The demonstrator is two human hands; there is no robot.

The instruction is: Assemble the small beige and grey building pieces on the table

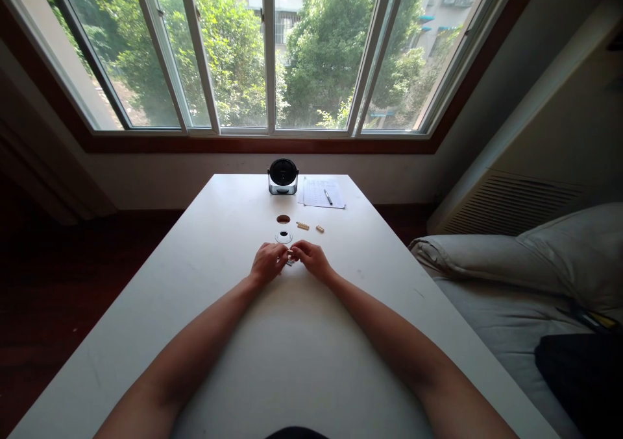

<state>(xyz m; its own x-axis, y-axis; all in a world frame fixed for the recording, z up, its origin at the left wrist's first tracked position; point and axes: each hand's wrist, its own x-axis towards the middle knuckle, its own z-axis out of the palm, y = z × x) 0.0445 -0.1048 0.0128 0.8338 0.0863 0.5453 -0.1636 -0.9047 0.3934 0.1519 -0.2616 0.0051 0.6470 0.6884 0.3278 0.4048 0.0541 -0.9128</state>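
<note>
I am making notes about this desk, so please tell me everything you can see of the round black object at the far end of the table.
The round black object looks like a small desk fan, though it is too small to be sure. Its dark round face sits between thin silver side pieces above a pale base. It stands upright near the far edge of the white table, which seems the only thing touching it. The sheet of paper lies just to its right.

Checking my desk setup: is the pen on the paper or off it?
On it: the pen lies on top of the printed paper, entirely within the page's edges.
</note>
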